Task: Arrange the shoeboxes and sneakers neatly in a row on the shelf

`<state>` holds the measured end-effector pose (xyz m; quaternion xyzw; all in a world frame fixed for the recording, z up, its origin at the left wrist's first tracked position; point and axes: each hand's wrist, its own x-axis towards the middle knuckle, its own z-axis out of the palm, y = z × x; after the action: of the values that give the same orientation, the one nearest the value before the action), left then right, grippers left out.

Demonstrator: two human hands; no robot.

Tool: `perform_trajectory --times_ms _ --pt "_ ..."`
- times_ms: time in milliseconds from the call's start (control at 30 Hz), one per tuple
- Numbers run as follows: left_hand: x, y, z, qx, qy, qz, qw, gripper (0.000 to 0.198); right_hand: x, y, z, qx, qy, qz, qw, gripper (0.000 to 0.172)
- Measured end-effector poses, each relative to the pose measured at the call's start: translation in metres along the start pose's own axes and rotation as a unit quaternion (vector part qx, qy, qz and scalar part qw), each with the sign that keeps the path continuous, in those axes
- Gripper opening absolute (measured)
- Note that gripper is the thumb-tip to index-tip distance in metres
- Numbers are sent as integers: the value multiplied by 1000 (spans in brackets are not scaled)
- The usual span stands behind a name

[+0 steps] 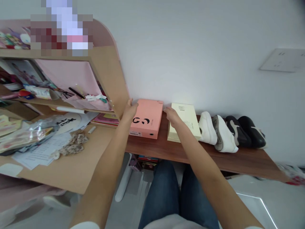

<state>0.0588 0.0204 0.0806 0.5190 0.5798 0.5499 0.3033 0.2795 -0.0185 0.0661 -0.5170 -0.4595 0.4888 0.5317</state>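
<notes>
A pink shoe box (147, 119) lies on a dark wooden bench (190, 152) against the wall. My left hand (130, 111) presses on the box's left side, fingers curled round its far corner. My right hand (172, 116) rests against its right side, in the gap between it and a cream box (187, 122). Both hands grip the pink box from either side.
White shoes (215, 128) and black shoes (247, 130) stand in a row on the bench to the right. A light wooden desk (71, 165) with papers, and shelves (71, 79) of small items, stand at the left. A wall socket (283, 60) is at the upper right.
</notes>
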Motion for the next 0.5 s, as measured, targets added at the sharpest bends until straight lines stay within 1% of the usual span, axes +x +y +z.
perform_trajectory --times_ms 67,133,200,233,300,367,433,500 --pt "-12 19 23 -25 -56 15 998 55 -1 -13 -23 -19 37 10 999 38" --pt "-29 31 48 -48 -136 4 990 56 -2 -18 -48 -33 70 31 997 47" --pt "-45 37 74 -62 -200 -20 978 55 -3 -16 -72 -41 87 48 994 53" --pt "-53 37 87 -66 -222 -32 972 55 -4 -14 -83 -45 92 51 993 54" --pt "-65 32 109 -73 -248 -50 965 57 -5 -6 -105 -56 105 55 991 54" --pt "-73 22 126 -71 -257 -73 961 60 -7 4 -124 -65 119 56 989 53" --pt "-79 9 138 -62 -256 -100 959 63 -9 15 -141 -73 128 53 988 53" --pt "-82 -5 147 -51 -247 -123 960 64 -11 25 -154 -83 128 29 988 53"
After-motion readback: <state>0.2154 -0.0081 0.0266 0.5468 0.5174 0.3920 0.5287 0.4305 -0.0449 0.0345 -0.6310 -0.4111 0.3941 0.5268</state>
